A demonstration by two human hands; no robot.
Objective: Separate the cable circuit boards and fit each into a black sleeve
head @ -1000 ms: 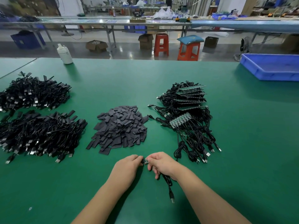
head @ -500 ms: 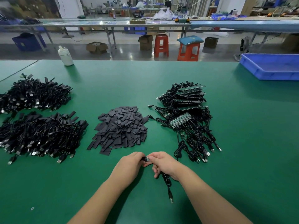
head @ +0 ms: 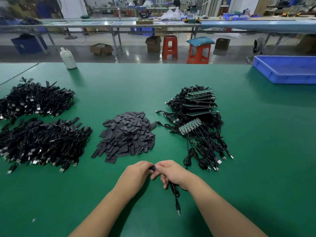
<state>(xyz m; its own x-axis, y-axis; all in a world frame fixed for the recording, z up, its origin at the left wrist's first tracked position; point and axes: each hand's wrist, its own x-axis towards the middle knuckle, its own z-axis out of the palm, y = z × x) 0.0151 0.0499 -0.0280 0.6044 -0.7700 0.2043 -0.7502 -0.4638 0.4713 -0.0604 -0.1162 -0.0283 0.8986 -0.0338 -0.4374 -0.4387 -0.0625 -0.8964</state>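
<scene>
Two hands meet low on the green counter (head: 256, 151). The left hand (head: 136, 173) and the right hand (head: 172, 173) both pinch one small black sleeve (head: 153, 168) between them. A black cable (head: 175, 195) hangs out from under the right hand and ends in a plug. Just past the hands sits a pile of black sleeves (head: 126, 135). To the right lie circuit boards with cables (head: 196, 124). On the left are two heaps of cables (head: 39, 130).

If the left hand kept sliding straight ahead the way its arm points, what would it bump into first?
Almost at once the right hand: the left hand points up and rightward, and their fingertips already meet around a small black piece. Beyond lies the cable pile.
</scene>
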